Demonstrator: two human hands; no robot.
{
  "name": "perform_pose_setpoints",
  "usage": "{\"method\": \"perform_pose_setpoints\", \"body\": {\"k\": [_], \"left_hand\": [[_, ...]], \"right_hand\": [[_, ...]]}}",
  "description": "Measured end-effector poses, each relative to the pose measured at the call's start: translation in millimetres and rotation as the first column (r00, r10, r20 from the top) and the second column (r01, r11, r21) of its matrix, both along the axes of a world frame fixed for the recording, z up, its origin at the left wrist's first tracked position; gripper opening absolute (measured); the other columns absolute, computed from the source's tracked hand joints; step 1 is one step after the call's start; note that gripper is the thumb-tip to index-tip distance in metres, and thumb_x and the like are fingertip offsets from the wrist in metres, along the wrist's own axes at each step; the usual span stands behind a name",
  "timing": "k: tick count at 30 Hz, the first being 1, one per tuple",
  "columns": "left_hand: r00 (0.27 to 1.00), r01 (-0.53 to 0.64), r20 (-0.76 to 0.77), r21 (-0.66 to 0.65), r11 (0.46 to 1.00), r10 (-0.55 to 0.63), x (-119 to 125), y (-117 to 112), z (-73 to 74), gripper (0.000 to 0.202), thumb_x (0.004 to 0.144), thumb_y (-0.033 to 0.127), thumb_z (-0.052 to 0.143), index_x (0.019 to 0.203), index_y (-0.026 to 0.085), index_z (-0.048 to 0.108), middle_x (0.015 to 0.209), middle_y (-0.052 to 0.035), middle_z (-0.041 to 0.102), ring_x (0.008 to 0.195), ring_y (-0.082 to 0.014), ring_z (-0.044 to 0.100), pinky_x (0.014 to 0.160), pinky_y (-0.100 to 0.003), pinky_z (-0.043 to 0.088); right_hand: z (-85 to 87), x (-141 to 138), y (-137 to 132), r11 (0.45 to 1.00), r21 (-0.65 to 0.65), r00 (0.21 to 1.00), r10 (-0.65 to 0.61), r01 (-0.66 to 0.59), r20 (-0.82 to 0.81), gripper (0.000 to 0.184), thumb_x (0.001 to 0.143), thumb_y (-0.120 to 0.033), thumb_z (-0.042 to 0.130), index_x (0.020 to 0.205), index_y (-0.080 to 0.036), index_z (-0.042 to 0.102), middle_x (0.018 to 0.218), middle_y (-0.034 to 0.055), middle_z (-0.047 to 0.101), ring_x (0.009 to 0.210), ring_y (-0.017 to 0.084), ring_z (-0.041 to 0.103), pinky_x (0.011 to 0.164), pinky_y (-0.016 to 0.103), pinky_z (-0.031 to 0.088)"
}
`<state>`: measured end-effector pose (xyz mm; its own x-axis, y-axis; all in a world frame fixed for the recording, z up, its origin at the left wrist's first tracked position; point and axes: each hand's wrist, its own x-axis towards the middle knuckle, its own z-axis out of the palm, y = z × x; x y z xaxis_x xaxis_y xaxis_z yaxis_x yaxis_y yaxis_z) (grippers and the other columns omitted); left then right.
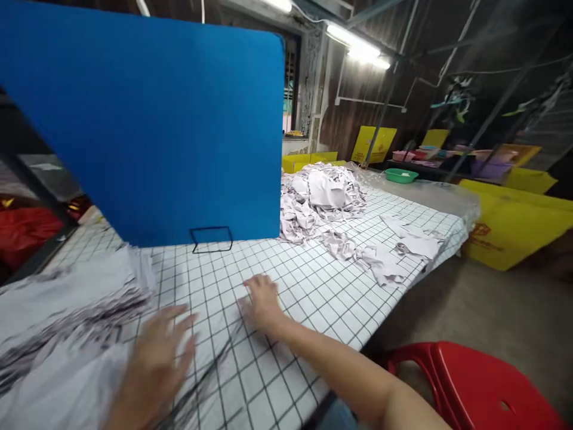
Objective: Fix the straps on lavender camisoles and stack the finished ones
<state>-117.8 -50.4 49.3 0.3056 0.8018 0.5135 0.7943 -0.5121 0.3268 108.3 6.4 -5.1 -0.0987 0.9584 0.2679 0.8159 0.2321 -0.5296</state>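
Observation:
My left hand (159,364) is over the near part of the table, blurred by motion, its fingers spread with nothing visible in them. Beside it at the left lie stacks of pale grey-white cloth pieces (76,298). Farther forward, my right hand (262,301) is low over the grid-patterned tabletop (308,298), fingers stretched and apart. A dark, blurred streak (215,361) runs from near its thumb toward the left hand; whether it is thread or cloth I cannot tell. Ahead of both hands stands a large blue panel (179,131) with a black wire bracket (211,239) at its bottom edge.
A heap of pale cloth (326,191) lies behind the panel's right side, with loose pieces (380,263) nearer. A green basin (401,175) sits at the far end. A red stool (487,388) stands at the near right, and a yellow bin (514,227) beyond.

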Motion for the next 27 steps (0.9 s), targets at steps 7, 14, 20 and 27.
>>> {"method": "perform_pose_setpoints", "body": {"k": [7,14,20,27], "left_hand": [[0.959,0.142,-0.231,-0.109,0.984,-0.164,290.7,195.9,-39.2,0.062,0.087,0.028,0.055,0.146,0.013,0.043,0.160,-0.0169,0.025,0.147,-0.0432,0.016,0.113,-0.057,0.034],[0.949,-0.141,-0.309,-0.237,0.961,0.063,405.8,353.4,-58.6,0.067,0.086,0.046,0.060,0.145,0.019,0.043,0.153,-0.0258,0.027,0.135,-0.0529,0.031,0.097,-0.064,0.041],[0.952,-0.015,-0.300,-0.247,0.969,-0.062,414.7,340.8,-68.4,0.037,0.093,0.014,0.042,0.128,0.013,0.053,0.127,-0.0206,0.048,0.100,-0.0268,0.065,0.084,-0.036,0.051],[0.925,0.200,-0.247,-0.332,0.922,-0.289,391.5,208.4,-68.1,0.033,0.090,0.013,0.045,0.122,0.018,0.051,0.121,-0.0113,0.053,0.092,-0.0209,0.065,0.078,-0.031,0.050]], "right_hand": [[-26.4,246.0,124.2,0.686,0.005,0.675,-0.717,0.727,0.174,0.077,0.086,-0.054,0.059,0.149,-0.018,0.033,0.153,0.0212,0.028,0.137,0.038,0.024,0.102,0.056,0.028],[-38.4,305.4,218.3,0.822,0.071,0.797,-0.565,0.564,0.213,0.073,0.088,-0.054,0.056,0.152,-0.032,0.028,0.148,0.0139,0.038,0.128,0.036,0.033,0.100,0.055,0.028],[-31.6,304.8,227.6,0.931,0.087,0.911,-0.366,0.355,0.190,0.038,0.091,-0.020,0.046,0.128,-0.027,0.056,0.116,0.0091,0.058,0.111,0.025,0.048,0.089,0.034,0.039],[-30.6,299.1,96.9,0.938,0.029,0.929,-0.347,0.346,0.132,0.034,0.084,-0.010,0.044,0.115,-0.018,0.057,0.105,0.0074,0.064,0.100,0.021,0.057,0.087,0.030,0.044]]}}
